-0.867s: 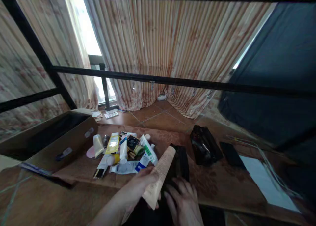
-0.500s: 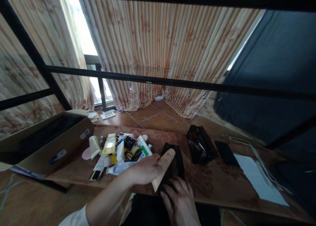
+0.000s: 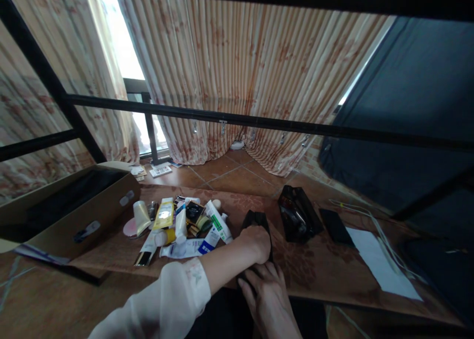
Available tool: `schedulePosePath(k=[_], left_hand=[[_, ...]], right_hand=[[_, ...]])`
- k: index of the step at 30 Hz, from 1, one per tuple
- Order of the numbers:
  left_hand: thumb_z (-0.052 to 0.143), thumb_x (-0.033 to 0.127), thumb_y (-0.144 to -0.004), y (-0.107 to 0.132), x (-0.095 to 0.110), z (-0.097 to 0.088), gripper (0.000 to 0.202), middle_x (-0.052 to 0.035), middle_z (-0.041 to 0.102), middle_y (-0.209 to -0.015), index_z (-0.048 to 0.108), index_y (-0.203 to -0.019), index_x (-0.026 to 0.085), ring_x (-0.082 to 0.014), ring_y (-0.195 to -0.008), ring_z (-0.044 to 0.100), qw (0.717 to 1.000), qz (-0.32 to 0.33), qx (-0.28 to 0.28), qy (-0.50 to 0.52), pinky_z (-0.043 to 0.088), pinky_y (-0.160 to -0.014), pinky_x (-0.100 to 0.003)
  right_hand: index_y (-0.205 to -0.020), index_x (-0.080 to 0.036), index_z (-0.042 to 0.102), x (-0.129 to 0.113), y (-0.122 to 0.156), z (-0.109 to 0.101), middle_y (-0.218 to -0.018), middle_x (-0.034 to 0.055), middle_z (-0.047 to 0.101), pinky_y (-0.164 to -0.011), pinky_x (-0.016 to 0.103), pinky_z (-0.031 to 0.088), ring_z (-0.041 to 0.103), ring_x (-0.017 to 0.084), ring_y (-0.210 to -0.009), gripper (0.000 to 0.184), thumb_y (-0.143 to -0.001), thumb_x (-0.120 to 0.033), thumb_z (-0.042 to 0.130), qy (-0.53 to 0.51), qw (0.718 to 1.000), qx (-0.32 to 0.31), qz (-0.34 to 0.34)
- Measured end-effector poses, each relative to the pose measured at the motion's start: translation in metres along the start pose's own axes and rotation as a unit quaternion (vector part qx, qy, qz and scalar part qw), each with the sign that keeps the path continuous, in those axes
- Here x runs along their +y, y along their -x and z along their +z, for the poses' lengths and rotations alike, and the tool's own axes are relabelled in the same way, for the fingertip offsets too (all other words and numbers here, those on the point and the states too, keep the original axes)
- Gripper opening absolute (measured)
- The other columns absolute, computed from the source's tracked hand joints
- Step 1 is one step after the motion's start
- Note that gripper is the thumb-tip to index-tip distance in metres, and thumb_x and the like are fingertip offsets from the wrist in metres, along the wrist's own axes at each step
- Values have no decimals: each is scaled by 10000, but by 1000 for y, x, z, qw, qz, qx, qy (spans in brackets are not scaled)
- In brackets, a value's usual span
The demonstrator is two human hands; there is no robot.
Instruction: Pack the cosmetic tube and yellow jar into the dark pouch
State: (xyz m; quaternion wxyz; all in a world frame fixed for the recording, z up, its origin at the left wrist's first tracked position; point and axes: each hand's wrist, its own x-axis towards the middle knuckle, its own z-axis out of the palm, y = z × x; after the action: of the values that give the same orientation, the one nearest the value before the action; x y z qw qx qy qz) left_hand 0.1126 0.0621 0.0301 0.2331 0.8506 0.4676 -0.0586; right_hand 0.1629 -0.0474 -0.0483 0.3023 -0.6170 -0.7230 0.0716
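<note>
both hands at small black soft pouch (image 3: pixel 256 220) on brown table edge (image 3: pixel 333 275): left hand (image 3: pixel 255 243) curled inside its mouth, grip unclear; right hand (image 3: pixel 267 292) spread, gripping near end. judged stuffing step; next prob. needed withdrawing left w/o snagging.

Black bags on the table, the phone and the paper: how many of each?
Black bags: 2, one under both hands, one beside it
Phone: 1
White paper: 1
Total: 4
</note>
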Motion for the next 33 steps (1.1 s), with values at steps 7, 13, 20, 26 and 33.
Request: schedulePosePath(k=[7, 13, 20, 26, 33], left_hand=[[571, 255, -787, 0, -7, 3, 296, -233, 662, -1135, 720, -977, 84, -360, -1043, 639, 997, 38, -43, -45, 528, -839, -401], [569, 224, -770, 6, -28, -8, 225, -198, 714, -993, 733, -879, 115, -338, -952, 672, 997, 65, -14, -26, 534, -759, -370], [440, 261, -873, 31, -70, 8, 324, -53, 717, -993, 624, -1130, 189, -180, -877, 666, 959, 64, 185, 203, 499, -780, -267], [513, 325, -848, 51, -90, 47, 349, -41, 691, -912, 601, -1142, 158, -164, -802, 640, 892, 6, 240, 383, 498, -744, -271], [509, 313, -859, 59, -95, 75, 354, -53, 690, -996, 589, -1170, 164, -173, -909, 633, 881, -7, 211, 424, 488, -845, -290]], right_hand=[[-1008, -310, 672, -1, 1, -6, -1003, -17, 707, -876, 414, 371, 575, 230, -952, 265, -801, -152, 627, 4, 1000, -26, 13], [-938, -287, 684, -2, 2, -6, -960, -3, 701, -900, 421, 356, 579, 223, -946, 180, -815, -173, 621, 31, 999, -13, 18], [-953, -234, 677, -5, 5, -8, -967, 30, 685, -923, 449, 381, 570, 242, -973, 166, -814, -176, 606, 55, 998, -24, 16], [-1087, -210, 640, -4, 5, -6, -1130, 71, 653, -998, 503, 366, 523, 284, -1126, 298, -790, -212, 642, 85, 996, 15, -17], [-1156, -213, 598, 5, 5, -7, -1200, 112, 611, -925, 524, 435, 517, 311, -1148, 353, -822, -325, 618, 121, 988, 57, -78]])
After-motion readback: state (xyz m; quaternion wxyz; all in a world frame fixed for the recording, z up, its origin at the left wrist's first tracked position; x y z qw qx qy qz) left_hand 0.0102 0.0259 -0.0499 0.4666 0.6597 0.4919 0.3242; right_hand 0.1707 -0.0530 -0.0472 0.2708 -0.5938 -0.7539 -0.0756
